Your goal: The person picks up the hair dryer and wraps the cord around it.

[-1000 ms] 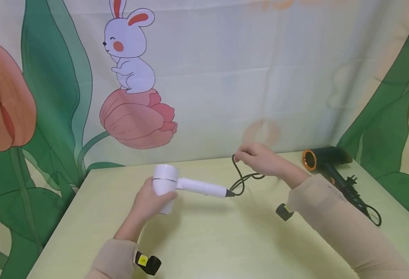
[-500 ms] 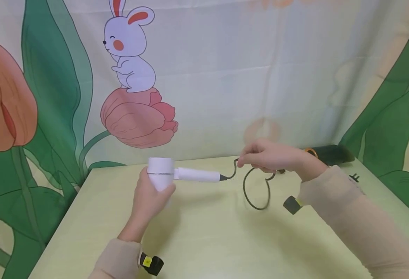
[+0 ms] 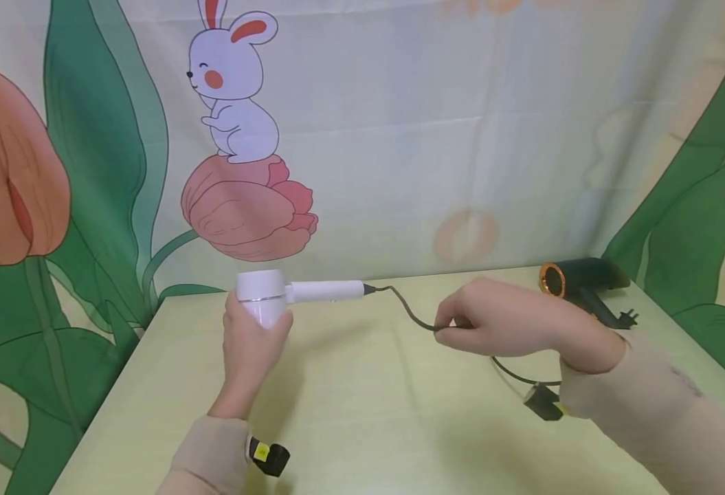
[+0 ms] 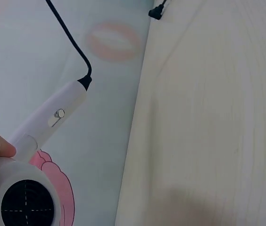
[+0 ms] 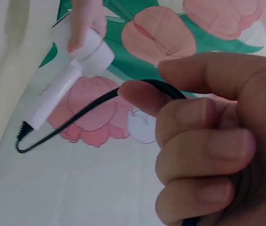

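Note:
A white hair dryer (image 3: 328,291) is held up over the table's left half, its handle pointing right. My left hand (image 3: 252,347) grips it round the head; the round black grille (image 4: 28,203) and the handle's small switch (image 4: 59,113) show in the left wrist view. From the handle's end a black cord (image 3: 408,309) runs to my right hand (image 3: 498,317). There the fingers are curled round the cord, as the right wrist view shows. Beyond the right hand, more cord (image 3: 523,378) hangs down and passes behind the sleeve.
A second hair dryer (image 3: 587,278), black with an orange rim, lies at the table's back right corner, partly behind the right arm. A two-pin plug (image 3: 628,318) is beside it. A printed curtain (image 3: 387,172) hangs along the back edge of the pale table (image 3: 362,426).
My left hand has moved the white hair dryer left and slightly up. My right hand has gone down and right along the cord, drawing out the looped part between the hands.

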### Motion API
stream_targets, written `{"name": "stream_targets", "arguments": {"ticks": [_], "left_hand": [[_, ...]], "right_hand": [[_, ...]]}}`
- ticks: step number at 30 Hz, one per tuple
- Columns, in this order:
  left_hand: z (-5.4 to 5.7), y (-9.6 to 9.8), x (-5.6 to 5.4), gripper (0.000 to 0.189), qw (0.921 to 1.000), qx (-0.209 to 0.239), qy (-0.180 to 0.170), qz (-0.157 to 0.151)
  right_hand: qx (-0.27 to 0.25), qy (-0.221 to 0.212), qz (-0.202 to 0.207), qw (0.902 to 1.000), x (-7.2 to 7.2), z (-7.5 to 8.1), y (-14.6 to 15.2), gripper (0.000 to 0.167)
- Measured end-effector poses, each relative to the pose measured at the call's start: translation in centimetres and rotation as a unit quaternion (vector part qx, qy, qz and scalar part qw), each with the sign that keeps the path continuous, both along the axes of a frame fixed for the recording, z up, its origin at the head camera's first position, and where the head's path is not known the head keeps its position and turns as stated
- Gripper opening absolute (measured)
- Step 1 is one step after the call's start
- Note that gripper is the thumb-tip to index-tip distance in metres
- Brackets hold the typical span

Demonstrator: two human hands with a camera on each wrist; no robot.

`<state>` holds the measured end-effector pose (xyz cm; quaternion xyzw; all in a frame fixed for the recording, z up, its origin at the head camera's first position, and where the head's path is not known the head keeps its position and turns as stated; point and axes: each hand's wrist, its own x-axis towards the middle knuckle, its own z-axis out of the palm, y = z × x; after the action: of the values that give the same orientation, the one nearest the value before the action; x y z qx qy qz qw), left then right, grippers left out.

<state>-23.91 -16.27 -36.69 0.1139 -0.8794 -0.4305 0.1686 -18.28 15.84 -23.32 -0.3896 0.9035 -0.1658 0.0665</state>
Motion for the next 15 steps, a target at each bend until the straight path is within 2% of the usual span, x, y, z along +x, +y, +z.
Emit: {"name": "stream_targets", "arguments": {"ticks": [2,4,6,8,10,12,15], "left_hand": [[-0.2,0.0,0.1,0.087,0.9997,-0.02,0.006,-0.009],[-0.4,0.2,0.3,0.086,0.9982,-0.046,0.02,-0.032],[-0.6,0.5,0.6,0.085,0.9935,-0.077,0.045,-0.071],[-0.7,0.9,1.0,0.083,0.985,-0.105,0.07,-0.118],[-0.7,1.2,1.5,0.081,0.9758,-0.111,0.086,-0.168],[-0.6,1.4,2.0,0.079,0.9678,-0.108,0.093,-0.207],[-0.4,1.6,2.4,0.077,0.9615,-0.098,0.09,-0.24]], "right_hand": [[0.0,0.032,0.011,0.9994,0.3,0.4,0.0,0.029],[-0.009,0.069,0.021,0.9974,0.4,0.8,-0.1,0.022],[-0.021,0.107,0.031,0.9936,0.1,1.0,-0.2,0.015],[-0.04,0.144,0.041,0.9879,-0.5,0.9,-0.4,0.009],[-0.068,0.189,0.058,0.9778,-1.4,0.8,-0.5,0.008],[-0.105,0.243,0.075,0.9614,-2.4,0.6,-0.6,0.006],[-0.161,0.301,0.087,0.9358,-3.9,0.1,-0.5,0.004]]}}
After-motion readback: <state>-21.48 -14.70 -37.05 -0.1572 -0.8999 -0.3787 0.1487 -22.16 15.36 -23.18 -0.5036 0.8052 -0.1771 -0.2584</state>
